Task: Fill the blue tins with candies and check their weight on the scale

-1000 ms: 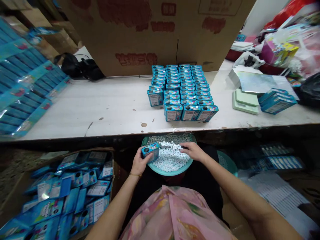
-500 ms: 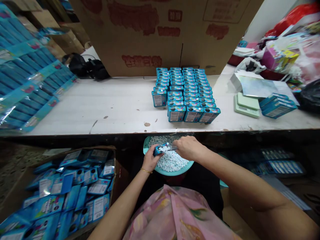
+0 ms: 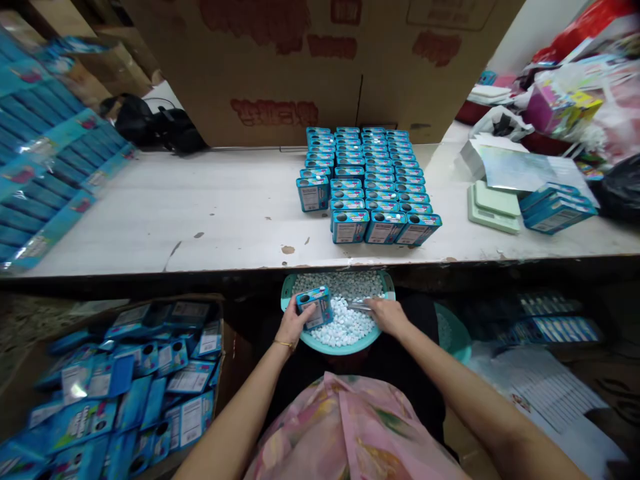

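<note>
From my seat far off, I watch through the head camera as two bare hands work over a green basin (image 3: pixel 342 349) filled with small white pellets (image 3: pixel 345 331), just under the front edge of a white table (image 3: pixel 240 213). The left hand (image 3: pixel 291 324) has its fingers wrapped around a small blue box (image 3: pixel 317 313), the thumb lying across the printed side that faces me. I see that box slightly tilted above the left part of the basin, its dark round spot on top. The right hand (image 3: pixel 389 315) has its fingers drawn narrow around the handle of a scoop (image 3: pixel 359 306), whose far end points left into the pellets (how deep it goes, I cannot tell). The scoop's end and the held box are near each other but apart.

On the table ahead I see rows of blue boxes (image 3: pixel 380 190) standing close together, and to their right a pale green scale (image 3: pixel 494 207) with a few more boxes (image 3: pixel 556 212) just beside it. Down on my left, a cardboard carton (image 3: pixel 220 327) holds a loose heap of blue packages (image 3: pixel 143 383).
</note>
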`<state>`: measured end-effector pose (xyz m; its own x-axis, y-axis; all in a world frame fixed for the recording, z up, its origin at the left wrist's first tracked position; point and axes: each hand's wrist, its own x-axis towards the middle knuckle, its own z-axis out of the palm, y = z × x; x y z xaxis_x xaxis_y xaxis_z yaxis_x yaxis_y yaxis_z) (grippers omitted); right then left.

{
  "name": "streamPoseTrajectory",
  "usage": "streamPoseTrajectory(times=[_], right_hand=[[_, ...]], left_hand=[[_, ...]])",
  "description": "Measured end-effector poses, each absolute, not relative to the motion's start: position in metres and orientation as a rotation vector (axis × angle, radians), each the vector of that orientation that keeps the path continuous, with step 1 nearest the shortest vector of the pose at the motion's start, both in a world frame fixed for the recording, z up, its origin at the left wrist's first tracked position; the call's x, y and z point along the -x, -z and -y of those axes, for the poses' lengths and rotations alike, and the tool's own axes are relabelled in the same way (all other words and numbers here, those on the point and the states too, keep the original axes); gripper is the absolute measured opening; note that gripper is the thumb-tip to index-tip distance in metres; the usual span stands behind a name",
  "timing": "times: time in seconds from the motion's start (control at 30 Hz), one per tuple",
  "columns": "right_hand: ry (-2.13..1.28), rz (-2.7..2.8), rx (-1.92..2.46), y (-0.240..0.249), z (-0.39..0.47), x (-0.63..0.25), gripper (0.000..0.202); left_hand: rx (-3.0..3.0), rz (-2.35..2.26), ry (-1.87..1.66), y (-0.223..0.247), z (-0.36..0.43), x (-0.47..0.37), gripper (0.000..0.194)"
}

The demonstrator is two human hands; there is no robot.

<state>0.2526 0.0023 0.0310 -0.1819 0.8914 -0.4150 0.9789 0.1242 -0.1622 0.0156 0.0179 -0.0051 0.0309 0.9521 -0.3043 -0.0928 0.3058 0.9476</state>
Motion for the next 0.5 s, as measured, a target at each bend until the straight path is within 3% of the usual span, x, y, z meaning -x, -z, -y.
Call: streamPoseTrajectory(times=[0.23, 0.37, 0.5], right_hand=[[0.857, -2.224, -2.027, 0.004, -0.017, -0.224, 0.033], [1.182, -2.311, -2.094, -0.003, -0.016, -0.247, 0.034], [1.279, -2.461, -2.068, -0.031, -0.017, -0.262, 0.03]], left_hand=[[-0.728, -1.113, -1.014, -0.004, -0.017, -0.04, 0.046], [-0.88, -1.18, -1.118, -0.014, -0.011, -0.009, 0.046], [-1.228, -1.401, -1.088, -0.014, -0.011, 0.017, 0.044]])
